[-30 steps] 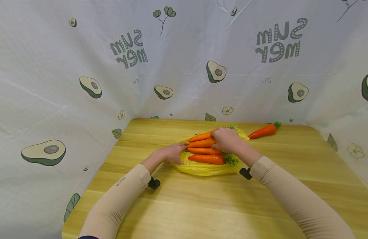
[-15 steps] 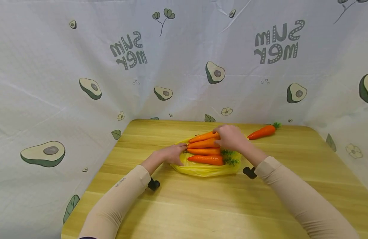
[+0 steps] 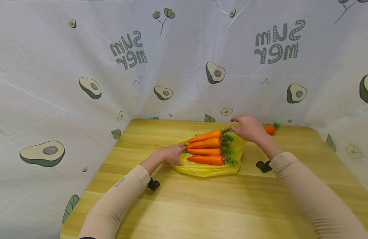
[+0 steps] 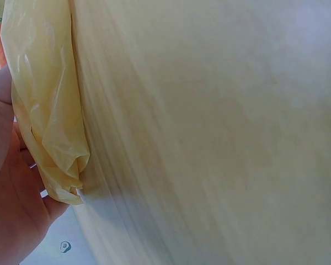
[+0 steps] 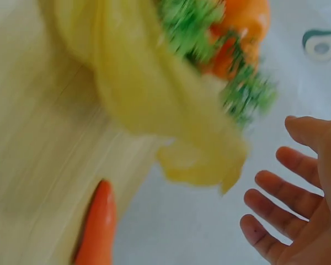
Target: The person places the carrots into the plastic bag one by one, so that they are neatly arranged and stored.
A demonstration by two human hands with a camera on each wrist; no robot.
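Note:
Several orange carrots [image 3: 205,151] with green leafy tops lie side by side on a yellow plastic bag [image 3: 202,171] on the table, their tips pointing left. My left hand [image 3: 173,154] holds the left edge of the bag beside the carrot tips. In the left wrist view the bag's crumpled film [image 4: 49,105] lies against the thumb and fingers. My right hand [image 3: 249,127] is off the carrots, right of their tops, with fingers spread and nothing in it. Behind it lies another carrot [image 3: 270,129], partly hidden; its tip [image 5: 99,221] shows in the right wrist view.
The wooden table [image 3: 184,205] carries all this, with a rounded far edge. A white curtain [image 3: 184,49] with avocado prints hangs right behind and beside it. Dark camera mounts [image 3: 153,184] sit under both wrists.
My right hand has let go of the upper carrots and moved right and away, uncovering their leafy tops and covering part of the loose carrot. The left hand stays at the bag.

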